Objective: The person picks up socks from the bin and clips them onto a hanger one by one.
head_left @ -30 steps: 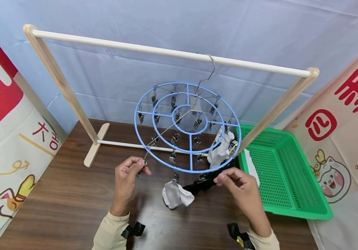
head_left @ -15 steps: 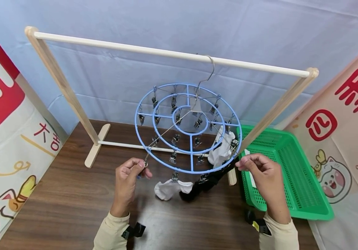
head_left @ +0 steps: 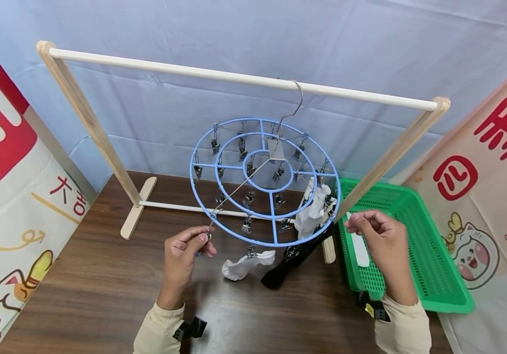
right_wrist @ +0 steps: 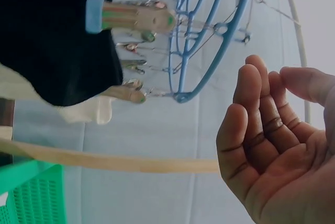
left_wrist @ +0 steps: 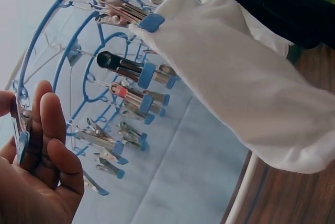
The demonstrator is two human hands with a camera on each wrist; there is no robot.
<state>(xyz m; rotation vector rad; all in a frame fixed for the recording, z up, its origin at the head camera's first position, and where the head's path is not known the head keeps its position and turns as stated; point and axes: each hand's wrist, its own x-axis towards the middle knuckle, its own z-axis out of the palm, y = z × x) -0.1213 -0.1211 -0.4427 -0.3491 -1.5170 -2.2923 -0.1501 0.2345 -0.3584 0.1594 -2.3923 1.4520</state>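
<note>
A round blue clip hanger [head_left: 235, 238] hangs by its hook from a wooden rack. My left hand [head_left: 180, 258] pinches one of its metal clips [left_wrist: 22, 135] at the near left of the ring. A white sock [head_left: 244, 266] hangs from the nearest clip, and a black sock [right_wrist: 52, 35] is clipped to its right. Farther round the right side hangs another white sock [head_left: 310, 216]. My right hand [head_left: 381, 243] is raised over the green basket's left part, its fingers loosely bent and nothing between them in the right wrist view.
The rack's top bar [head_left: 191, 73] spans the back. At the right stands the green basket [head_left: 412, 250], with a white sock-like cloth [head_left: 360, 250] lying along its left side. A rack foot [head_left: 329, 250] sits beside the basket on the brown table [head_left: 103, 290].
My right hand has moved right, from beside the black sock to over the basket. The white sock at the front has swung about. My left hand stays at its clip.
</note>
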